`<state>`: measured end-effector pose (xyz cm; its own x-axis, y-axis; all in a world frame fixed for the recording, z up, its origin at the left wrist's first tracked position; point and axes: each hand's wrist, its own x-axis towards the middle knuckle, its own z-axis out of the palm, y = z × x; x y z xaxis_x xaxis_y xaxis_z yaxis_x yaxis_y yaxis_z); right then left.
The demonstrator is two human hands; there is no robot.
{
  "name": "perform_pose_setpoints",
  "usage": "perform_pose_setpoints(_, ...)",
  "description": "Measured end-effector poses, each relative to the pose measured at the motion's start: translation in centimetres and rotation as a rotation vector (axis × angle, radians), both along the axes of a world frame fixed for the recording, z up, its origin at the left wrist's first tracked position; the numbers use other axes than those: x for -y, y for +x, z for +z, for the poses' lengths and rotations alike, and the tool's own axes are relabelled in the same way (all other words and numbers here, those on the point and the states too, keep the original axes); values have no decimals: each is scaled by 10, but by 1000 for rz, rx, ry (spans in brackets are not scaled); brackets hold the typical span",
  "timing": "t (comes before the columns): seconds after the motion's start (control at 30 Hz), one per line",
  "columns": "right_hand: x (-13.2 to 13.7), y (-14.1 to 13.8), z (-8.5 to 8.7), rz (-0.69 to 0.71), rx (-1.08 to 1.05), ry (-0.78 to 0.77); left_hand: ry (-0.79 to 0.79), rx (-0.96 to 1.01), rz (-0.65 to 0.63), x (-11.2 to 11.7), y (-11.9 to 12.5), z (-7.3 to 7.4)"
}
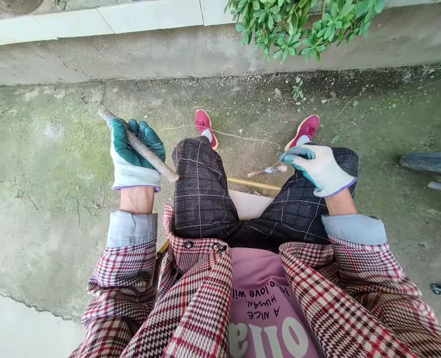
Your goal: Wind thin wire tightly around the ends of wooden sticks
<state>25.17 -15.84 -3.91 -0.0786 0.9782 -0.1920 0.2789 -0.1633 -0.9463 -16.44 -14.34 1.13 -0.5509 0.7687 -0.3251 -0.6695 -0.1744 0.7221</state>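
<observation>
I sit on a low seat, looking down at my lap and legs in dark checked trousers. My left hand [135, 155], in a white glove with a green palm, is closed around a long grey-brown rod [138, 145] that slants from upper left to lower right beside my left knee. My right hand [319, 166], in the same kind of glove, rests on my right knee and grips a small metal tool [267, 171] whose thin tip points left over the gap between my knees.
Bare concrete ground with green moss lies all round. A concrete kerb and a leafy plant [298, 22] stand ahead. My red shoes [204, 125] rest on the ground. A dark object [431, 163] lies at the right edge. A yellow rod [252, 184] crosses under my legs.
</observation>
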Motion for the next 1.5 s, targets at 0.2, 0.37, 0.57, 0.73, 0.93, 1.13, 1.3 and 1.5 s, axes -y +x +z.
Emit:
perform_pose_setpoints(0.2, 3, -3, 5, 68, -156, 7, 15, 5, -35, 4, 3, 0)
perform_pose_setpoints(0.37, -2, -3, -13, -45, 109, 13, -15, -3, -83, 8, 6, 6)
perform_pose_setpoints(0.57, -11, 8, -27, 25, 332, 51, -68, -132, -176, 13, 28, 16)
perform_pose_setpoints(0.73, -1, -8, -6, 15, 108, 154, -171, -340, -660, 29, 88, 11)
perform_pose_setpoints(0.93, 34, -68, 12, 255, -120, 146, -191, -396, -943, 44, 134, -8)
perform_pose_setpoints(1.13, 56, -90, -1, 257, -156, -56, -192, -357, -854, 36, 123, -14)
perform_pose_setpoints(1.3, 48, -84, -2, 222, -67, -14, -139, -275, -864, 37, 123, -7)
perform_pose_setpoints(1.5, 36, -74, 8, 277, 9, 32, -93, -161, -875, 40, 118, -6)
